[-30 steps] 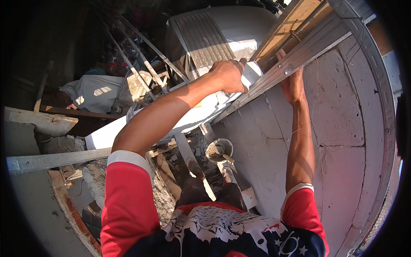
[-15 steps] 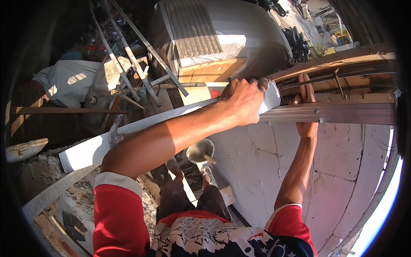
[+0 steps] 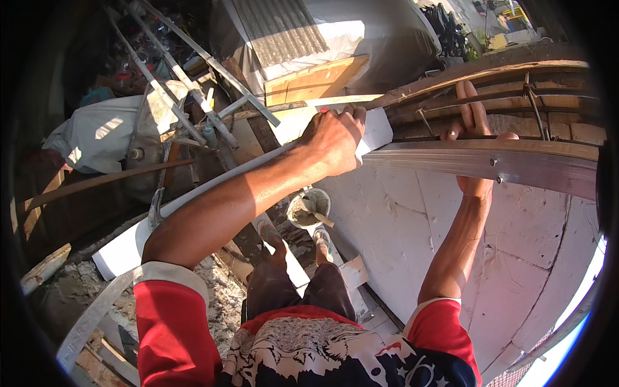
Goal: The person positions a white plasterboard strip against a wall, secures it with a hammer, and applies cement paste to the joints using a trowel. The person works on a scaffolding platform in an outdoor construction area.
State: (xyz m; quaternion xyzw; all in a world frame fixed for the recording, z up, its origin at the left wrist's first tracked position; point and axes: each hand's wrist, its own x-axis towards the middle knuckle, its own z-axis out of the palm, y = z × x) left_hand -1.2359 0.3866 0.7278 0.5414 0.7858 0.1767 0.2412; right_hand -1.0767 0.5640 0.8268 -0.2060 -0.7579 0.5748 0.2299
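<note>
My left hand (image 3: 335,138) is closed over the right-hand end of a long white piece (image 3: 216,177), which runs down to the left beneath my forearm. The left end of a ribbed metal bar (image 3: 445,162) meets the white piece by this hand; whether the hand also grips the bar is hidden. My right hand (image 3: 474,116) reaches up from below behind the bar. Two fingers stretch beyond its far edge and the thumb tip curls over it. Screw heads show on the bar. A claw hammer (image 3: 155,208) rests against the white piece beside my left forearm.
A white block wall (image 3: 445,238) stands at the right below the bar. Beyond it lie a wooden beam (image 3: 477,69) and steel rods (image 3: 530,103). A bucket of grey mix (image 3: 308,208) stands near my feet. Wooden poles (image 3: 180,74) lean at the far left.
My left hand has shifted left, and the white piece's end appears farther left with it. The right thumb tip now shows over the bar's edge. The whole view has shifted slightly.
</note>
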